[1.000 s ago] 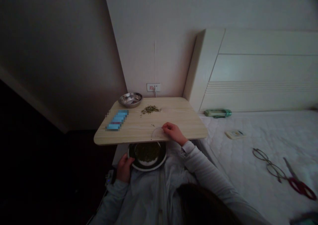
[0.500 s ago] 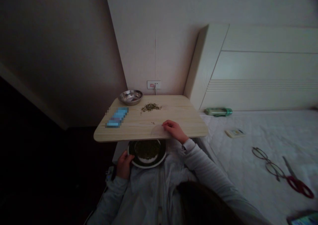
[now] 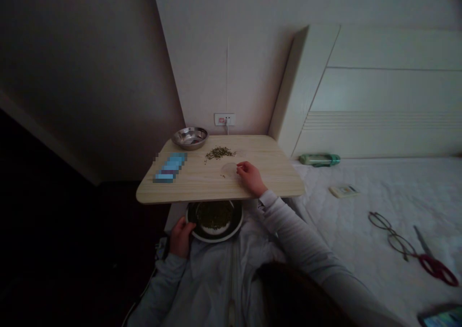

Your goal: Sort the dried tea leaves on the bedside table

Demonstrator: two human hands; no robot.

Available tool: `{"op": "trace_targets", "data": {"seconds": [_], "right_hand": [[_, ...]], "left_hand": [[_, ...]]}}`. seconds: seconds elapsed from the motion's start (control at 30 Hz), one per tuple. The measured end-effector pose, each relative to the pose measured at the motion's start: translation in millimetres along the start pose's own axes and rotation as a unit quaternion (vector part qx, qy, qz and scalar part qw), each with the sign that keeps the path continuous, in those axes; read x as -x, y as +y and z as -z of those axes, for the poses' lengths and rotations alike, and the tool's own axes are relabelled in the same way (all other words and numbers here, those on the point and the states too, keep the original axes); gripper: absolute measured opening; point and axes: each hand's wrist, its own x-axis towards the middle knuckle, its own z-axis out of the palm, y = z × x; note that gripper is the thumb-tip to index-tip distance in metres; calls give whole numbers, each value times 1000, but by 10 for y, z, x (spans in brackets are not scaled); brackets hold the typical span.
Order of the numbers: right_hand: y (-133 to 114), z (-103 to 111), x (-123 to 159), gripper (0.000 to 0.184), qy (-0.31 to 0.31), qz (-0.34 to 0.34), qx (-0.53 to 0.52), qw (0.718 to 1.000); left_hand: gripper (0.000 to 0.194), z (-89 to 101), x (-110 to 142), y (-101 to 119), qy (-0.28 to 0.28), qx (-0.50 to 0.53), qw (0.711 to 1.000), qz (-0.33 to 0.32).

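Note:
My left hand (image 3: 181, 235) grips the left rim of a bowl (image 3: 236, 228) below the table's front edge, on my lap. Inside it lies a mass of small dark green grains (image 3: 214, 215), partly hidden by the table. My right hand (image 3: 250, 176), over the middle of the small wooden table (image 3: 187, 187), pinches a thin, clear round plastic disc (image 3: 228, 169) by its right edge. A few loose grains (image 3: 223, 176) lie just in front of the disc. Farther back is a scattered pile of greenish-brown grains (image 3: 219, 152).
A steel bowl (image 3: 190, 138) stands at the table's back left, with a blurred-out phone (image 3: 170, 167) in front. On the bed (image 3: 325, 221) at right lie a green bottle (image 3: 319, 160), a white card-like box (image 3: 344, 191), glasses (image 3: 391, 235) and red-handled scissors (image 3: 435, 264).
My right hand has moved the clear disc away from the table's front edge, toward the grain pile. My left hand stays on the bowl. The view has shifted slightly.

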Motion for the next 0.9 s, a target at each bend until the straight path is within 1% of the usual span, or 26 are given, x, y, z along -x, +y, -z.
{"op": "trace_targets", "data": {"seconds": [0.1,0.27,0.43,0.67,0.9], "right_hand": [[-37,-22,18,22,7,11,35,999],[-61,-52,42,22,4,22,64,998],[-51,-69,52,22,-4,31,69,997],[-55,-68,85,22,-26,51,70,996],[-72,-84,124,23,-48,61,61,995]], "left_hand": [[10,4,-8,-8,-4,-3,1000,1],[11,-7,-6,9,3,11,1000,8],[13,-7,-4,11,3,15,1000,20],[13,-6,-4,19,5,5,1000,12],[16,36,-44,-61,-7,8,1000,2]]}}
